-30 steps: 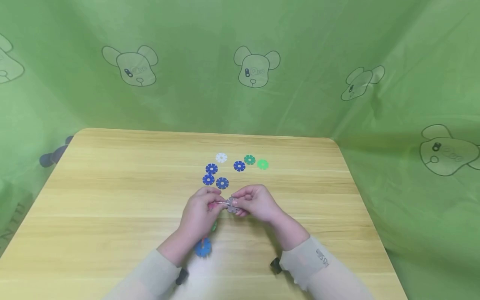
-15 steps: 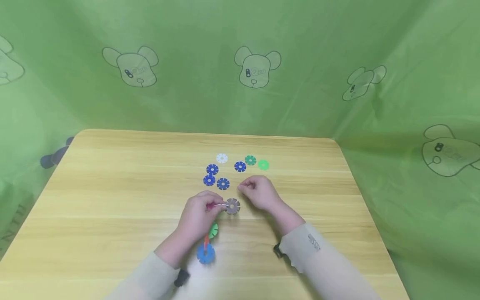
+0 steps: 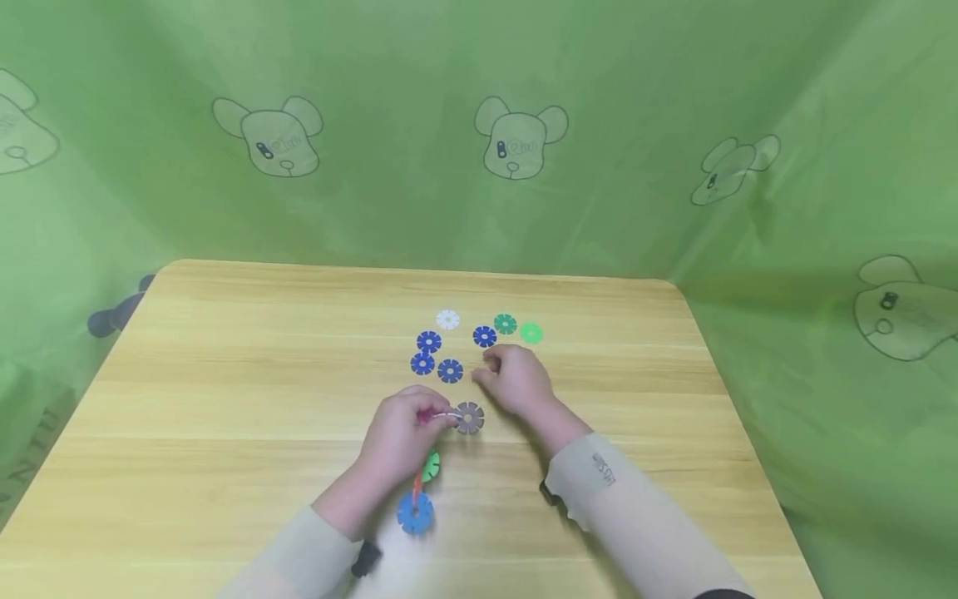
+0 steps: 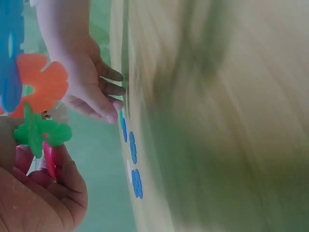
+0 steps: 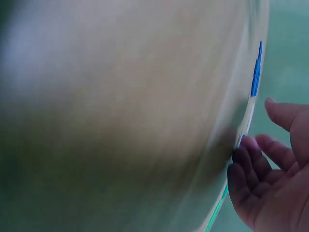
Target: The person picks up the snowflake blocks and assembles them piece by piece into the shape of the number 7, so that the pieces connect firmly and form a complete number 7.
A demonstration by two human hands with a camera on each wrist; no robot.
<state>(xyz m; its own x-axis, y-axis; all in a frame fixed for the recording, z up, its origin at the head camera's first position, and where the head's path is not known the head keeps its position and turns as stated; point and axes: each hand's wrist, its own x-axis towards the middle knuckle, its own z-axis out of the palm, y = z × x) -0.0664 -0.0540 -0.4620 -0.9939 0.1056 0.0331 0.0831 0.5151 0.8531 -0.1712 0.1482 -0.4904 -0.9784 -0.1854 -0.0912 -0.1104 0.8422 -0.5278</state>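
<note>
My left hand pinches a chain of notched interlocking plastic discs. At its near end hangs a blue disc, joined by an orange disc to a green disc. A pink disc sits between the fingers, partly hidden. Beyond the fingertips, a white disc seen edge-on links to a grey disc at the far end. My right hand holds nothing; its thumb and fingers are apart, low over the table beside a loose blue disc.
More loose discs lie flat on the wooden table: several blue ones, such as this blue disc, a white disc, a dark green disc and a light green disc. A green curtain surrounds the table.
My right hand has let go of the grey disc and moved away toward the loose discs, its fingers spreading. My left hand still holds the chain; more of its near end now shows.
</note>
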